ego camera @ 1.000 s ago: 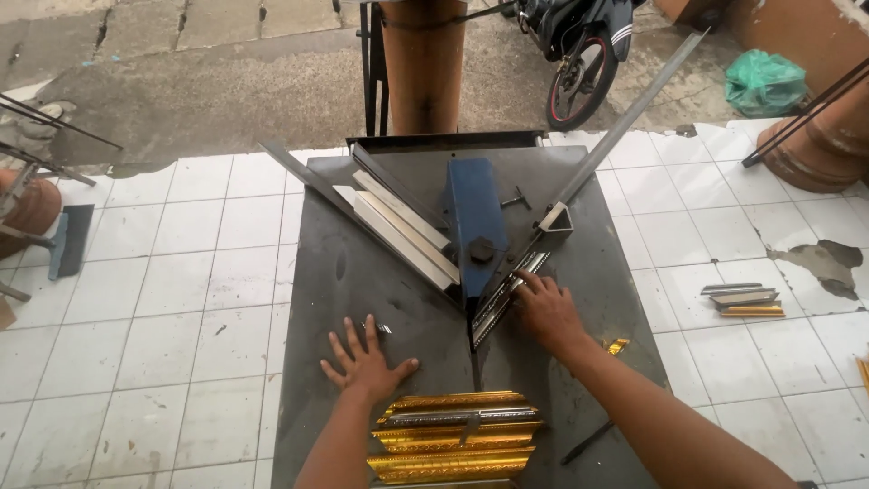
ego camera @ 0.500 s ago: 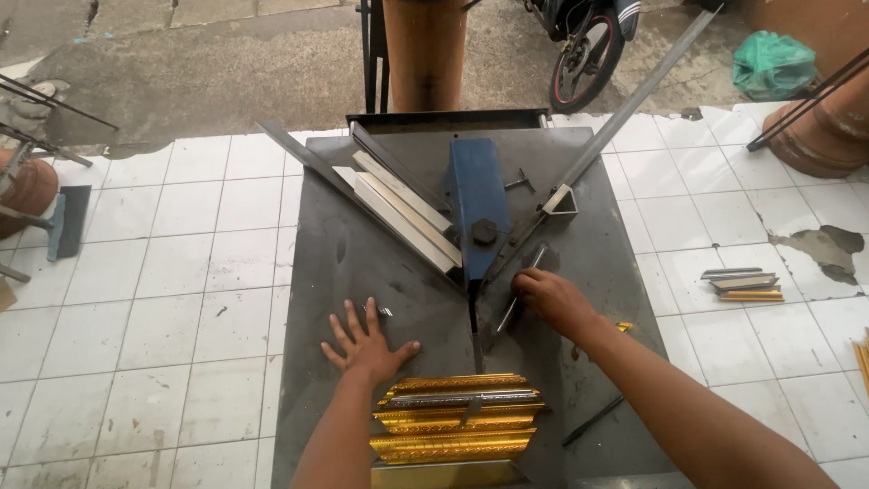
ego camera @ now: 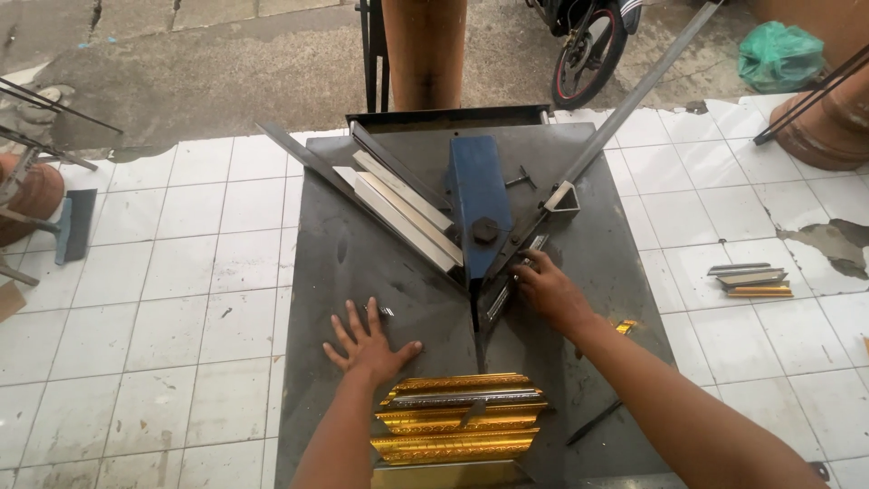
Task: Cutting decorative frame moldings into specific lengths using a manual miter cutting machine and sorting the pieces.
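The person's left hand (ego camera: 371,346) lay flat on the dark metal table (ego camera: 344,263), fingers spread, gripping nothing. Just to its near right sat a stack of gold moulding pieces (ego camera: 457,418). The right hand (ego camera: 548,292) was closed around a short strip of frame moulding (ego camera: 514,279), pressing it against the right-hand fence (ego camera: 520,243) of the blue mitre cutter (ego camera: 478,201). Pale moulding strips (ego camera: 403,210) rested along the left fence. A long grey lever (ego camera: 634,100) ran up toward the far right. A few offcuts (ego camera: 749,281) lay on the white tiles (ego camera: 181,272) well to the right, and a motorbike wheel (ego camera: 579,63) stood at the far side.
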